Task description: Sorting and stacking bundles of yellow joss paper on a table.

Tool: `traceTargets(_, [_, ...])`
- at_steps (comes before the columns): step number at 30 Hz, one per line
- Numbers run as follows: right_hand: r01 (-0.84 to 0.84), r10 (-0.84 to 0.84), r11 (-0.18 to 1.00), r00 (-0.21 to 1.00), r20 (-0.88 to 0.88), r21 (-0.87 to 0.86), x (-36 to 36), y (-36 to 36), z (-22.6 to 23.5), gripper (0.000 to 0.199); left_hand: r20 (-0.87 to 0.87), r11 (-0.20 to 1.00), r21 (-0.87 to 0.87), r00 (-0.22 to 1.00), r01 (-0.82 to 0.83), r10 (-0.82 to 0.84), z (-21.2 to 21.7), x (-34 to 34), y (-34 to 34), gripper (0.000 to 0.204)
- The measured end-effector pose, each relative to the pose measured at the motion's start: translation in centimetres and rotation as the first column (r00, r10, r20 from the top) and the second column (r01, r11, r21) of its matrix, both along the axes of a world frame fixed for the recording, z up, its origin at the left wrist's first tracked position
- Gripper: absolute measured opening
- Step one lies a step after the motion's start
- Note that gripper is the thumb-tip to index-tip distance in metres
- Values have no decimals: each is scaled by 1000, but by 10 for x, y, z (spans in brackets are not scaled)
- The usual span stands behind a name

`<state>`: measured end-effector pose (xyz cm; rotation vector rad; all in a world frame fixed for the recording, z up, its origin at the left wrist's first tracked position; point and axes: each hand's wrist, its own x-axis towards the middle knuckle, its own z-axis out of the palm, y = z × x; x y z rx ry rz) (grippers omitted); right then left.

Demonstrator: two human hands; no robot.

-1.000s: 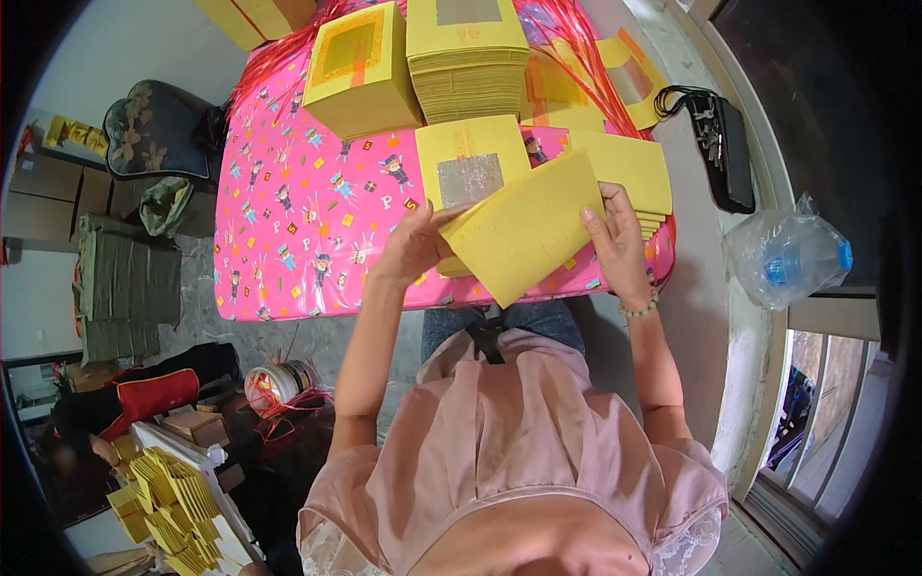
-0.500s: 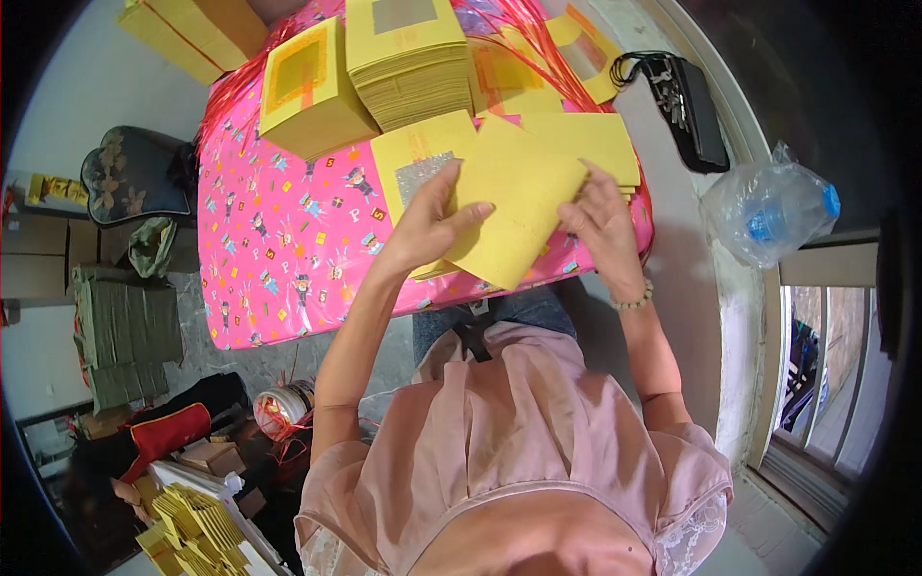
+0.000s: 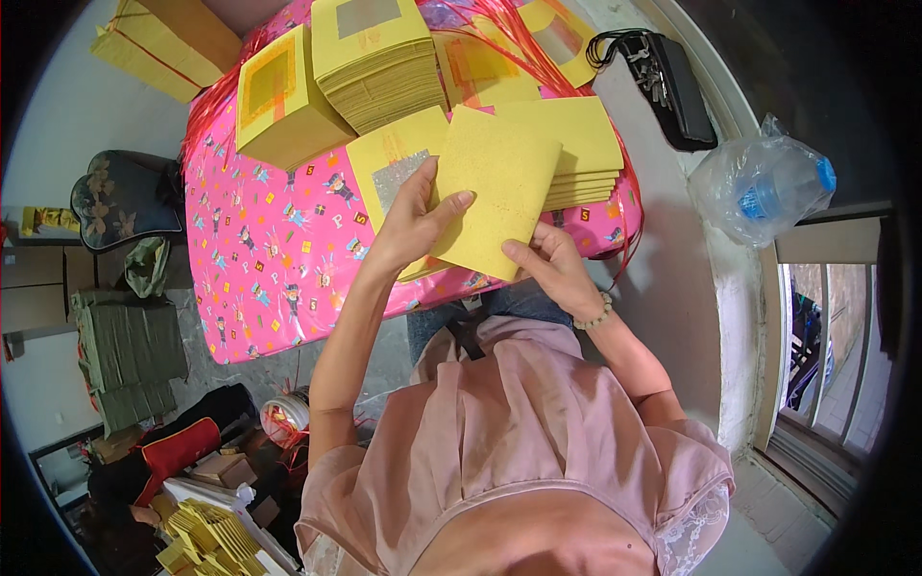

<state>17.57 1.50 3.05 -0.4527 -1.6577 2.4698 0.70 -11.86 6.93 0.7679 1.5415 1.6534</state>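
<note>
A sheet of yellow paper (image 3: 501, 182), possibly folded, is held between both of my hands above the pink table. My left hand (image 3: 419, 219) grips its left edge, thumb lying on top. My right hand (image 3: 555, 271) pinches the lower right edge between thumb and fingers; a beaded bracelet circles that wrist. Under the sheet and to its left lies yellow paper with a silver patch (image 3: 396, 179), partly hidden. Just right of the sheet is a stack of folded yellow papers (image 3: 588, 154).
A pink patterned cover (image 3: 259, 278) lies over the table. Tall yellow paper stacks (image 3: 376, 86) and a yellow block (image 3: 293, 106) stand at the back, beside red strings (image 3: 514, 48). On the right ledge sit a black case with keys (image 3: 672, 91) and a bagged plastic bottle (image 3: 764, 187).
My right hand has moved down and inward from the sheet's upper right side to its lower right edge. The left hand keeps its hold. The whole view has shifted slightly.
</note>
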Motion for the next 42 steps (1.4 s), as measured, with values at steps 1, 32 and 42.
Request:
traceTargets(1, [-31,30,999,999,16,19,1,-1,-4,28,-1,1000,-3,1000,4,-4,0,0,-1,46])
traceTargets(32, [397,-491,555,866,-97,731,-23,174,-68,30,-181,957,-287,979,38,-93,-70,-89,166,54])
traceTargets(42, [385,-544,548,838,-33,743,-14,168,-94,39,-162,914,-404,980,38,-112,-97,-86,173,51])
